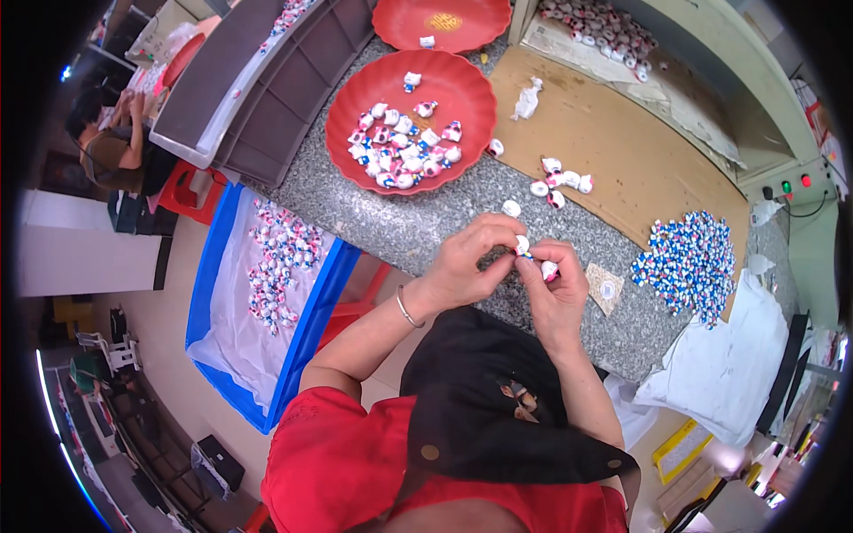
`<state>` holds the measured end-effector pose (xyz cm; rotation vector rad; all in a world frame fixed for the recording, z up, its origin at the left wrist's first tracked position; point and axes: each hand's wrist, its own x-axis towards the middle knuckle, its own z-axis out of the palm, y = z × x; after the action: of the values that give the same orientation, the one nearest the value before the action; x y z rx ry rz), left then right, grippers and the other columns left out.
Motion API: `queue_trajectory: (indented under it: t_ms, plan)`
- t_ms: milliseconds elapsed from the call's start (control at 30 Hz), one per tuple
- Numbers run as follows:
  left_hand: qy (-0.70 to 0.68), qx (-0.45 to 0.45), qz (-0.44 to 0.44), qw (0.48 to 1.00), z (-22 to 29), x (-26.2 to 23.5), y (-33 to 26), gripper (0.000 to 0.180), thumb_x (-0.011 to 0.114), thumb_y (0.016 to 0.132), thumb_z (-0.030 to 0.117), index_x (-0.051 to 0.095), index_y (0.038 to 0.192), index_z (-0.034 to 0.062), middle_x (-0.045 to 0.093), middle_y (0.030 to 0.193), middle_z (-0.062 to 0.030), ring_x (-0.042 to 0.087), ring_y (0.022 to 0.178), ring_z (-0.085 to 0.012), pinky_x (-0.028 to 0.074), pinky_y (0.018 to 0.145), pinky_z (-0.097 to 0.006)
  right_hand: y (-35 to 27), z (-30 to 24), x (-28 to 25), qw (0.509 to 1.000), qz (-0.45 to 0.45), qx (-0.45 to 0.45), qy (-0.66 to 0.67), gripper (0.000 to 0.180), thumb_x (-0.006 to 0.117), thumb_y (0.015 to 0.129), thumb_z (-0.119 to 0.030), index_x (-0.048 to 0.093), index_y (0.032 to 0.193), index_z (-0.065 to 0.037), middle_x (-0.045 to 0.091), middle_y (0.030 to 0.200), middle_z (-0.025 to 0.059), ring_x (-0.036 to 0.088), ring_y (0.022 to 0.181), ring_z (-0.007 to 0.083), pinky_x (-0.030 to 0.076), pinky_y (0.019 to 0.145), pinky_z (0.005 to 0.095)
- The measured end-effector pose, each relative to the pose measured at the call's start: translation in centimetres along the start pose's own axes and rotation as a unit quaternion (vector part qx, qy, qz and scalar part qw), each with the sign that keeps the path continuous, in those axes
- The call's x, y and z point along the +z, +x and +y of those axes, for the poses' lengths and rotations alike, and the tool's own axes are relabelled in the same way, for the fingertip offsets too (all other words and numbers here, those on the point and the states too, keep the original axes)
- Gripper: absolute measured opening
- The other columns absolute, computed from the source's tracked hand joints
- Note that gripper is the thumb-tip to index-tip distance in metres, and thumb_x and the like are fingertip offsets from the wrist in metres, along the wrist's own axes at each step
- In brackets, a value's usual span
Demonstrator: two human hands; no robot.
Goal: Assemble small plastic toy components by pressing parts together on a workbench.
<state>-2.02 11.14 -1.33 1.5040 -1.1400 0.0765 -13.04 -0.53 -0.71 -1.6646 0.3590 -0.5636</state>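
Speckled grey tabletop carries the work: left hand and right hand pinch one small candy between fingertips, many wrapped ones fill the red tray, loose pieces and a wrapper pile wait.

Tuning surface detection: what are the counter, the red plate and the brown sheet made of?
Counter: speckled grey stone, likely granite, polished-looking. Red plate: probably plastic, uniform glossy red with a moulded rim. Brown sheet: matte tan, looks like cardboard or thin board; can't tell which.
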Motion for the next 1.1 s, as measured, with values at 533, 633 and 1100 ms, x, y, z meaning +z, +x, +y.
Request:
queue_trajectory:
  t_ms: [533,633,1100]
  plan:
    - [-0.317,-0.236,0.017,0.918,0.7,2.2,-1.4,0.028,0.056,0.087,-0.013,0.057,0.112,-0.0027,0.053,0.121,-0.0124,0.059,0.110,-0.0170,0.052,0.092,-0.028,-0.8,1.5,-1.1,0.996,0.021,0.039,0.083,0.014,0.062,0.091,-0.001,0.055,0.102,-0.003,0.056,0.099,0.0040,0.053,0.075,0.0065,0.044,0.063,0.0197]
    - [-0.258,-0.221,-0.003,0.941,0.8,1.9,-1.4,0.029,0.059,0.085,-0.011,0.059,0.113,-0.0027,0.053,0.119,-0.0117,0.059,0.105,-0.0160,0.053,0.088,-0.027,-0.8,1.3,-1.3,0.979,0.001,0.114,0.169,0.010,0.061,0.093,-0.006,0.056,0.102,-0.004,0.058,0.085,0.0002,0.052,0.069,0.0040,0.043,0.059,0.0174]
    - [-0.099,-0.147,-0.010,0.984,1.2,1.5,-1.3,0.030,0.068,0.078,-0.007,0.062,0.105,0.0031,0.063,0.105,-0.0103,0.064,0.094,-0.0182,0.055,0.075,-0.028,-1.1,0.9,-0.9,0.985,-0.003,0.061,0.161,0.016,0.063,0.090,-0.001,0.057,0.105,-0.004,0.054,0.096,0.0023,0.052,0.075,0.0057,0.045,0.067,0.0195]
